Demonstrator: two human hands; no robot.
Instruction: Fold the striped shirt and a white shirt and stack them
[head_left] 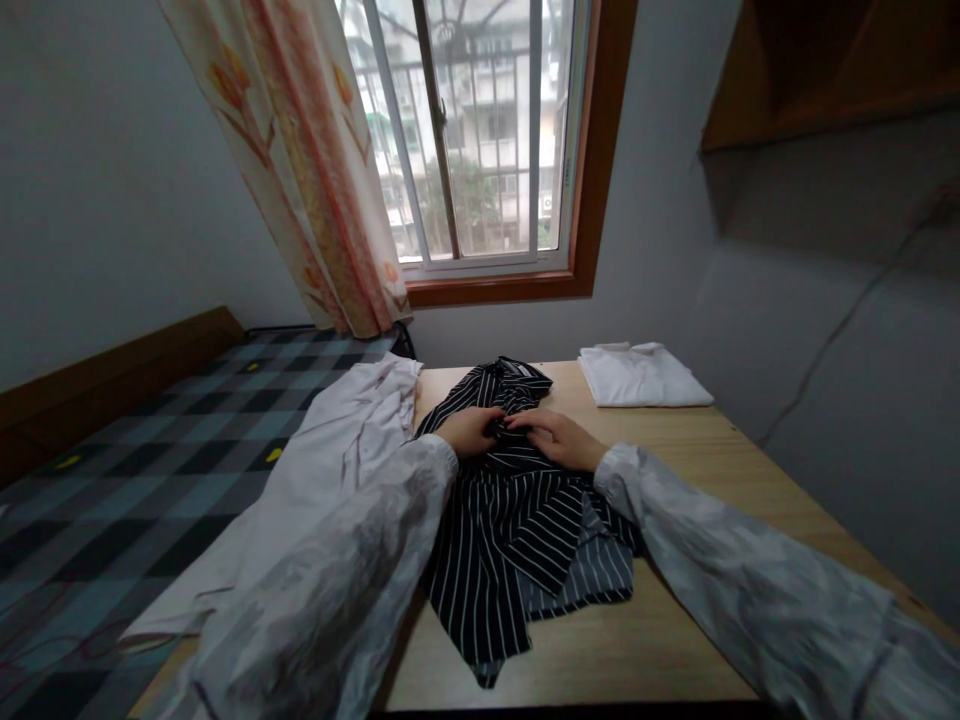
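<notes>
Striped garment [510, 500]: a black piece with thin white stripes lay rumpled at the middle of the worktop [720, 520], one end bunched toward the far edge, the other spread almost to the near edge.
Head view, left hand [471, 430]: it rested on the bunched upper part of the striped garment, fingers curled into a fold of the cloth; a narrow pinch, as far as could be seen.
Head view, right hand [559, 438]: it lay flat on the same bunch, fingertips meeting the left hand's, pressing or gripping the fabric; the exact hold was hidden.
Progress, as a judgement: the striped garment was not yet folded, its layers crooked and overlapping. A folded white shirt [641, 375] sat squared at the far right corner, which looked finished.
Left to do, as a judgement: a pale garment [330, 470] hung unfolded over the left edge of the worktop, spilling onto the checked bed [127, 470].
Containers: none showed in this view; nothing was boxed or bagged.
Surroundings: a window [480, 130] and a patterned curtain [300, 150] stood behind the worktop.
</notes>
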